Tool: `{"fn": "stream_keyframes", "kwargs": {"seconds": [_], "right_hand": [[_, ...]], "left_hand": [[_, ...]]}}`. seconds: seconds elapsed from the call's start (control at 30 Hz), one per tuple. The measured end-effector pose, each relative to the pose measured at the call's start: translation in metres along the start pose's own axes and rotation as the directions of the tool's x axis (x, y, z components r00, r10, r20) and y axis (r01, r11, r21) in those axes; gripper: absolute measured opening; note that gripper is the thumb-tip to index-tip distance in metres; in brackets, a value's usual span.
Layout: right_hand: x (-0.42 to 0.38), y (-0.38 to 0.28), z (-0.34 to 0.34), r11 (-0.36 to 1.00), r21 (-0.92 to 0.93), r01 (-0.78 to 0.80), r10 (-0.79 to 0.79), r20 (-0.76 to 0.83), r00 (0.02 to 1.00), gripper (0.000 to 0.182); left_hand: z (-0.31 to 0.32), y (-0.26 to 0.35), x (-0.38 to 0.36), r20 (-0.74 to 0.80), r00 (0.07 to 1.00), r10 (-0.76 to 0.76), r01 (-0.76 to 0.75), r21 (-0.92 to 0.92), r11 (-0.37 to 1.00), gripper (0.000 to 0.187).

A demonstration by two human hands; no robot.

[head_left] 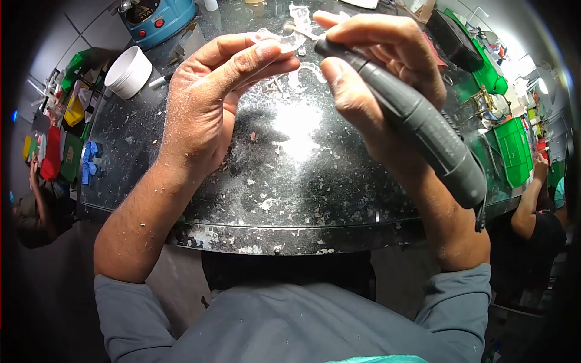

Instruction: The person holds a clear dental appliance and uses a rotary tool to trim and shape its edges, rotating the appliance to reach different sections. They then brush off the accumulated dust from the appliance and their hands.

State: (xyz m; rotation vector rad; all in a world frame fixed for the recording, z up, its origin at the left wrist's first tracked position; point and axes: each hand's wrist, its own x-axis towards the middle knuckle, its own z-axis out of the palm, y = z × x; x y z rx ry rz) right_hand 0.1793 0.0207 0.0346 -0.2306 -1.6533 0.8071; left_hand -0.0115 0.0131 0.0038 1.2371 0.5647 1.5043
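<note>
In my left hand (224,78), a small clear curved plastic piece (293,42) is pinched between thumb and fingers; it looks like a dental aligner or retainer. My right hand (387,72) is wrapped round a black rotary tool handpiece (417,115), which slants down to the right across the wrist. The small rounded bit (290,28) at its front end is right at the clear piece's edge. Below the held piece, a clear U-shaped plastic piece (313,71) lies on the table. White dust and crumbs cling to my left hand and forearm.
The black table (260,181) is strewn with shavings. At the back left stand a blue machine (158,21) and a white tub (129,72), with a marker (160,81) beside it. A green basket (512,151) sits on the right. Other people work at both sides.
</note>
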Motion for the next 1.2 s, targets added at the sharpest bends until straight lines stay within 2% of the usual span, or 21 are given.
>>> {"fn": "stream_keyframes", "kwargs": {"seconds": [0.03, 0.07, 0.13, 0.17, 0.27, 0.37, 0.47, 0.6, 0.67, 0.77, 1.0, 1.07, 1.1, 1.17, 1.2], "right_hand": [[-0.004, 0.018, -0.001, 0.971, -0.180, 0.158, -0.144, 0.087, 0.986, 0.031], [-0.006, 0.020, -0.001, 0.971, -0.178, 0.158, -0.145, 0.089, 0.986, 0.031], [-0.008, 0.020, 0.003, 0.927, -0.365, 0.082, -0.067, 0.054, 0.996, 0.030], [-0.007, 0.049, -0.026, 0.956, -0.190, 0.225, -0.181, 0.224, 0.958, 0.030], [-0.006, 0.032, -0.011, 0.950, -0.233, 0.206, -0.173, 0.156, 0.973, 0.031], [-0.007, 0.027, -0.009, 0.954, -0.241, 0.176, -0.135, 0.177, 0.975, 0.031], [-0.007, 0.022, -0.007, 0.966, -0.241, 0.093, -0.069, 0.106, 0.992, 0.030], [-0.008, 0.021, -0.008, 0.968, -0.233, 0.089, -0.058, 0.139, 0.989, 0.028], [-0.008, 0.020, -0.007, 0.975, -0.214, 0.063, -0.041, 0.103, 0.994, 0.028], [-0.006, 0.023, -0.011, 0.963, -0.237, 0.129, -0.092, 0.163, 0.982, 0.028], [-0.007, 0.031, -0.011, 0.950, -0.273, 0.151, -0.106, 0.173, 0.979, 0.030], [-0.011, 0.047, -0.012, 0.972, -0.039, 0.231, -0.224, 0.127, 0.966, 0.040], [-0.011, 0.046, -0.013, 0.972, -0.040, 0.231, -0.224, 0.127, 0.966, 0.040], [-0.012, 0.036, -0.020, 0.983, -0.109, 0.150, -0.122, 0.228, 0.966, 0.060], [-0.012, 0.036, -0.020, 0.983, -0.109, 0.150, -0.122, 0.228, 0.966, 0.060]], "left_hand": [[-0.001, 0.000, 0.000, 0.010, 1.000, 0.013, -0.013, 0.001, 1.000, 0.019], [-0.002, 0.000, 0.000, 0.007, 1.000, 0.014, -0.014, 0.002, 1.000, 0.019], [-0.003, -0.002, 0.000, 0.026, 0.999, 0.040, -0.041, 0.036, 0.999, 0.016], [-0.003, -0.003, 0.001, 0.027, 0.999, 0.039, -0.040, 0.035, 0.999, 0.016], [-0.002, -0.003, 0.000, 0.034, 0.998, 0.054, -0.055, 0.037, 0.998, 0.015], [0.000, -0.001, -0.001, 0.037, 0.997, 0.061, -0.064, 0.071, 0.995, 0.014], [-0.001, 0.000, 0.000, 0.038, 0.999, 0.037, -0.040, 0.071, 0.997, 0.013], [0.000, 0.001, -0.001, 0.037, 0.999, -0.014, 0.014, 0.011, 1.000, 0.015], [0.000, 0.001, -0.001, 0.033, 0.999, -0.025, 0.025, -0.003, 1.000, 0.015], [-0.001, 0.001, -0.001, 0.038, 0.999, -0.019, 0.019, 0.000, 1.000, 0.016], [0.000, 0.001, -0.002, 0.035, 0.999, -0.008, 0.007, 0.016, 1.000, 0.012], [0.000, 0.000, -0.002, 0.039, 0.999, 0.000, 0.000, 0.003, 1.000, 0.011], [0.000, 0.001, -0.002, 0.046, 0.999, 0.008, -0.008, 0.000, 1.000, 0.010], [0.001, 0.001, -0.003, 0.054, 0.998, 0.015, -0.015, -0.002, 1.000, 0.009], [0.002, 0.000, -0.003, 0.057, 0.997, 0.054, -0.057, 0.045, 0.997, 0.010]]}}
